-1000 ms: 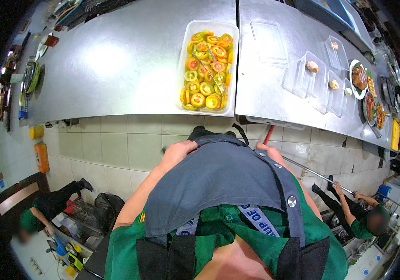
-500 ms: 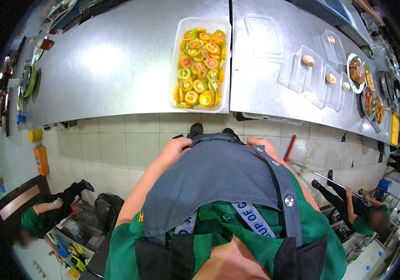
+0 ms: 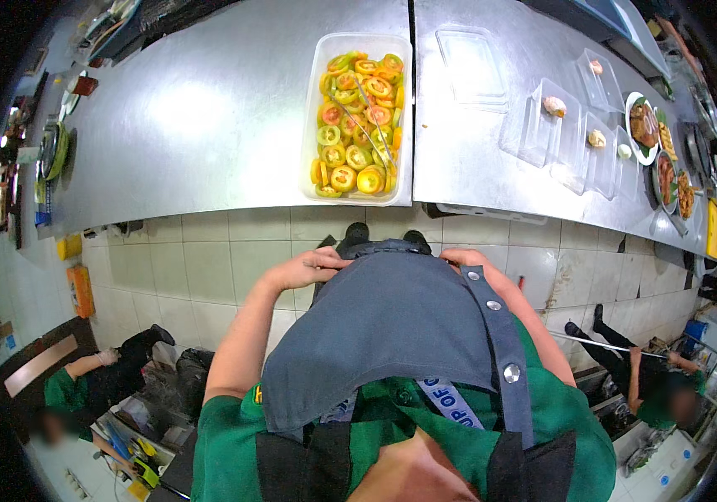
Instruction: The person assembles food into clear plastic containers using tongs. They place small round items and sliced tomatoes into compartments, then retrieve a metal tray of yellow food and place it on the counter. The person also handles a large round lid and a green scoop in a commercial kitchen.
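My left hand (image 3: 312, 266) is at the left side of my waist, with its curled fingers pinching the edge of the grey apron (image 3: 384, 318). At the opposite side, my right hand (image 3: 466, 258) grips the apron's edge too; its fingertips are hidden behind the cloth. Beyond both hands, on the steel table, a clear plastic container (image 3: 311, 125) holds many sliced tomatoes (image 3: 343, 177) in green, yellow and orange. Metal tongs (image 3: 373, 134) lie across the slices. Neither hand touches the container.
Clear tubs (image 3: 534, 151) with small items, a flat clear lid (image 3: 469, 65) and plated food (image 3: 643, 127) are on the right table (image 3: 459, 167). One person (image 3: 82, 381) is behind at left; another (image 3: 664, 389) at right holds a long pole (image 3: 593, 340).
My left hand and forearm have moved outward and a little lower, the elbow bending more. The person at right has drawn the pole back, and its red head is mostly hidden behind my arm.
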A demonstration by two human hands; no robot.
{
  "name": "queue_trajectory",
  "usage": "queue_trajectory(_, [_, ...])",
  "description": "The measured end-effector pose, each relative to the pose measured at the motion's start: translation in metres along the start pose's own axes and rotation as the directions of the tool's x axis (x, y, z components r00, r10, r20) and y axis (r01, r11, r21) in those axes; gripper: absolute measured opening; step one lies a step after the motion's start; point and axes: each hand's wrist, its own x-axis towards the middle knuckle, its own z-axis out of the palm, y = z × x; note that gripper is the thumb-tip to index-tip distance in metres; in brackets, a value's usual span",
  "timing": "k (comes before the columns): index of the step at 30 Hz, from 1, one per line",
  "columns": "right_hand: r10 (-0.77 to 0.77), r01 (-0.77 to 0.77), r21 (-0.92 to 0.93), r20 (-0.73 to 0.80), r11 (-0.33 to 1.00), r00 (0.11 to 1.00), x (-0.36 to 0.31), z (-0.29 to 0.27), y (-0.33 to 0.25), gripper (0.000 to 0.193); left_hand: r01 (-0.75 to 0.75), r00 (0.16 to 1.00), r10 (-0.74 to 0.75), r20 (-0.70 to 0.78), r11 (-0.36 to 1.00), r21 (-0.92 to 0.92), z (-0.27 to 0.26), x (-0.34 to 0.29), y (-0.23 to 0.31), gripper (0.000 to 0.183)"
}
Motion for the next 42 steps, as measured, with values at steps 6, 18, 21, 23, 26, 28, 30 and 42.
queue_trajectory(6, [0.042, -0.044, -0.048, -0.043, 0.998, 0.998, 0.01, 0.01, 0.008, 0.02, -0.008, 1.0, 0.01, -0.025, 0.998, 0.062, 0.003, 0.011, -0.015, 0.027])
queue_trajectory(18, [0.013, -0.029, -0.351, -0.05, 0.936, 0.999, 0.032, 0.02, -0.009, 0.018, -0.024, 0.958, 0.152, -0.244, 0.889, 0.457, 0.021, 0.023, -0.007, 0.023])
queue_trajectory(21, [0.008, -0.014, -0.408, -0.018, 0.913, 1.0, 0.026, 0.015, -0.014, 0.02, -0.086, 0.965, 0.206, -0.163, 0.833, 0.546, 0.016, 0.013, -0.004, 0.023])
queue_trajectory(23, [0.036, -0.05, -0.412, -0.04, 0.91, 0.999, 0.015, 0.01, -0.012, 0.019, -0.081, 0.975, 0.178, -0.133, 0.841, 0.535, 0.011, 0.013, -0.001, 0.02])
queue_trajectory(26, [0.12, -0.142, -0.374, -0.083, 0.916, 0.989, -0.006, 0.008, 0.002, 0.017, -0.224, 0.953, 0.294, -0.077, 0.85, 0.476, 0.01, 0.025, 0.001, 0.016])
queue_trajectory(28, [0.265, -0.276, -0.359, -0.081, 0.891, 0.961, -0.015, 0.009, 0.019, 0.015, -0.145, 0.968, 0.214, -0.134, 0.906, 0.398, 0.012, 0.026, -0.004, 0.014])
queue_trajectory(30, [0.175, -0.196, -0.115, -0.169, 0.974, 0.97, 0.0, 0.023, 0.037, 0.014, -0.133, 0.95, 0.216, -0.224, 0.933, 0.336, 0.018, 0.028, -0.012, 0.012])
queue_trajectory(42, [0.166, -0.152, 0.095, -0.165, 0.984, 0.972, 0.013, -0.072, -0.069, 0.028, -0.037, 0.955, -0.065, -0.29, 0.942, -0.332, -0.007, -0.028, -0.042, 0.033])
